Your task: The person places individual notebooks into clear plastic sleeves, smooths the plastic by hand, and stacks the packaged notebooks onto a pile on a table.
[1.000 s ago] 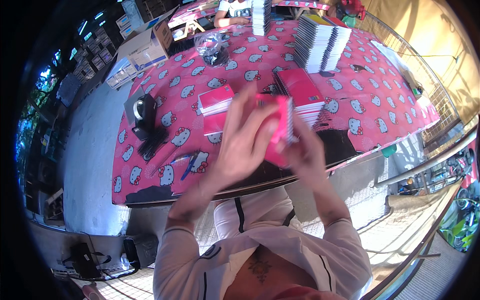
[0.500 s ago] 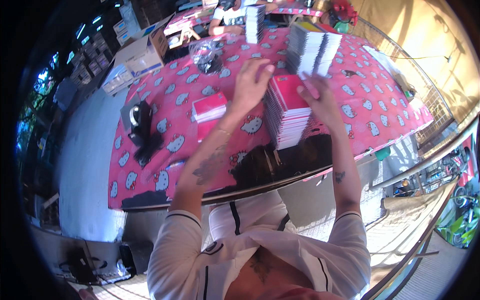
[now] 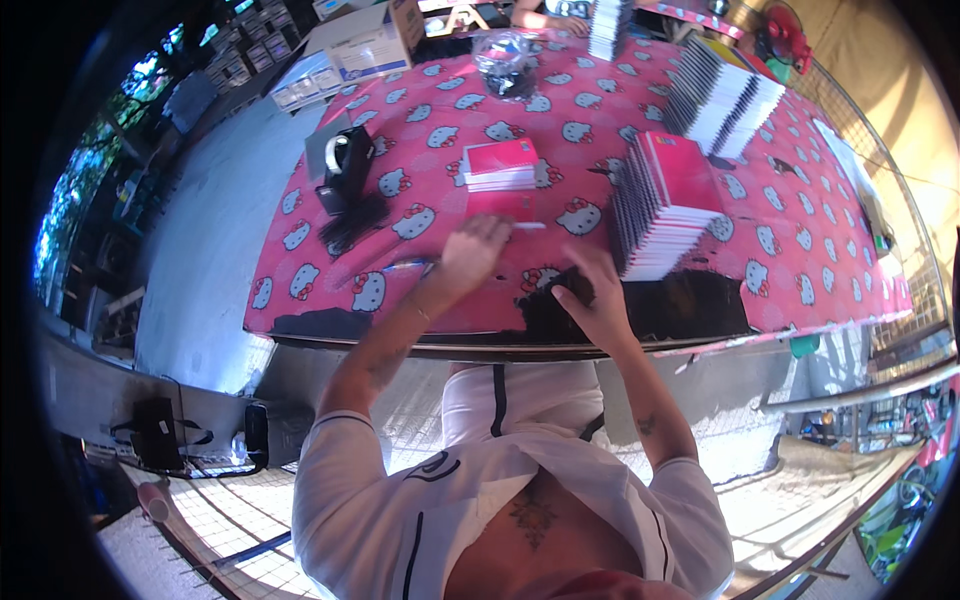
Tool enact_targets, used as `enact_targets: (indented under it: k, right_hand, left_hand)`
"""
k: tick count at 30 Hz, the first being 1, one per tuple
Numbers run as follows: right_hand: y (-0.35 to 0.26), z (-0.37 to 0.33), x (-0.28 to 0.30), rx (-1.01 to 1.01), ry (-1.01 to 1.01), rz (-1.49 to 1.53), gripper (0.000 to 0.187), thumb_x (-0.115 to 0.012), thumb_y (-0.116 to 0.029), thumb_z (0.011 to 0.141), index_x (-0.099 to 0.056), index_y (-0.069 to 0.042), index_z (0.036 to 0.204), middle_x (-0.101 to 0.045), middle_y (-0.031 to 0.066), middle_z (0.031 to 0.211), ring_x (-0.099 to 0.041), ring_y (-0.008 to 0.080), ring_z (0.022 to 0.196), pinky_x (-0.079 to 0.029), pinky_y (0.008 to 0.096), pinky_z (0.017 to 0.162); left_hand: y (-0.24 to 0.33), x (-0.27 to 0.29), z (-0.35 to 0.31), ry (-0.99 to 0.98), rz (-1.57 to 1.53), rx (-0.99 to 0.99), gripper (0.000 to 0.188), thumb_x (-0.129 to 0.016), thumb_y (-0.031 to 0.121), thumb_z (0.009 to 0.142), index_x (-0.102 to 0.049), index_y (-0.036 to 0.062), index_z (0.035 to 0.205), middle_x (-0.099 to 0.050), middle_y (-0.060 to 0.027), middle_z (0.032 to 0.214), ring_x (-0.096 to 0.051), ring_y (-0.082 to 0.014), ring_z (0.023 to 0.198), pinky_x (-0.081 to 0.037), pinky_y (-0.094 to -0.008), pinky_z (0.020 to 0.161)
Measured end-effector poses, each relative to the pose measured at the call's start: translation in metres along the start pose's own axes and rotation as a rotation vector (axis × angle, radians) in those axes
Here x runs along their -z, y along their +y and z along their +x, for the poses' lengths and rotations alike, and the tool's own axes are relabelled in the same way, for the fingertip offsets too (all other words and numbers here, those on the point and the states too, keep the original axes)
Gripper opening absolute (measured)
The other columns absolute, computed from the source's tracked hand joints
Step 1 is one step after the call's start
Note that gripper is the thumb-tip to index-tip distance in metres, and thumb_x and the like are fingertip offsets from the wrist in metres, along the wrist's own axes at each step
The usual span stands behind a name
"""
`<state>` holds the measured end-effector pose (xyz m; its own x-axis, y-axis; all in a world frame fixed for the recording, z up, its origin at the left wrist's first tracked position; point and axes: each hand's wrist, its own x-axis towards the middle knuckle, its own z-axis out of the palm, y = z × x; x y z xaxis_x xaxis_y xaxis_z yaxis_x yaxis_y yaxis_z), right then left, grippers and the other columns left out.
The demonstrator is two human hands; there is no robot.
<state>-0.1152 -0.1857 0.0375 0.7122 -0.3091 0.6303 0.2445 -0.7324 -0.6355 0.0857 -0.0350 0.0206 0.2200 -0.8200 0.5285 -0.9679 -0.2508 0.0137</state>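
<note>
Pink booklet (image 3: 503, 207) lies flat on the cloth just past the left hand (image 3: 472, 250), whose spread fingers reach it, gripping nothing; the right hand (image 3: 592, 300) rests open beside a tall pink stack (image 3: 664, 205). Beyond, a smaller pile (image 3: 500, 163), then the cat-print tablecloth (image 3: 420, 120) and a cardboard box (image 3: 365, 40)

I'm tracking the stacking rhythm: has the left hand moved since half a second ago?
Yes. The left hand has come down from above the tall pink stack to the tablecloth, just below the small pink stack.
</note>
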Motion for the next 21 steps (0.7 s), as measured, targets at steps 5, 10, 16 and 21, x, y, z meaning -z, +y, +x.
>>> enact_targets:
  k: [5, 10, 16, 21]
  right_hand:
    - [0.047, -0.025, -0.034, -0.306, -0.14, 0.358, 0.058, -0.074, -0.002, 0.082, -0.052, -0.006, 0.135, -0.066, 0.0155, 0.112, -0.066, 0.0247, 0.101, -0.051, 0.031, 0.089]
    - [0.047, -0.034, -0.048, -0.461, 0.013, 0.573, 0.034, -0.071, -0.003, 0.088, -0.06, -0.001, 0.12, -0.067, 0.0065, 0.102, -0.063, 0.0133, 0.094, -0.049, 0.0267, 0.085]
    - [0.064, -0.038, -0.033, -0.412, -0.07, 0.549, 0.019, -0.071, -0.005, 0.089, -0.065, 0.001, 0.107, -0.067, 0.006, 0.105, -0.061, 0.011, 0.096, -0.048, 0.0254, 0.086]
    - [0.051, -0.024, -0.039, -0.478, -0.166, 0.55, 0.02, -0.069, -0.006, 0.091, -0.067, 0.001, 0.11, -0.069, 0.0055, 0.104, -0.061, 0.0097, 0.097, -0.047, 0.0247, 0.088]
  left_hand:
    - [0.061, -0.003, -0.02, 0.093, -0.122, -0.16, 0.047, -0.067, 0.01, 0.078, -0.058, 0.0012, 0.123, -0.064, -0.0157, 0.111, -0.063, -0.0301, 0.096, -0.05, -0.0408, 0.089]
    - [0.102, 0.0, -0.054, 0.348, -0.85, 0.734, 0.048, -0.06, 0.017, 0.095, -0.048, -0.0023, 0.138, -0.062, -0.0191, 0.116, -0.062, -0.0307, 0.102, -0.046, -0.0448, 0.094]
    - [-0.056, 0.022, -0.078, -0.044, 0.056, 0.962, 0.022, -0.067, 0.02, 0.085, -0.069, 0.0004, 0.094, -0.068, -0.0195, 0.099, -0.064, -0.0369, 0.086, -0.052, -0.0479, 0.073]
    - [-0.118, 0.037, -0.116, 0.283, 0.061, 0.669, 0.02, -0.066, 0.008, 0.086, -0.062, 0.0054, 0.105, -0.067, -0.0179, 0.091, -0.066, -0.0383, 0.077, -0.052, -0.0469, 0.065]
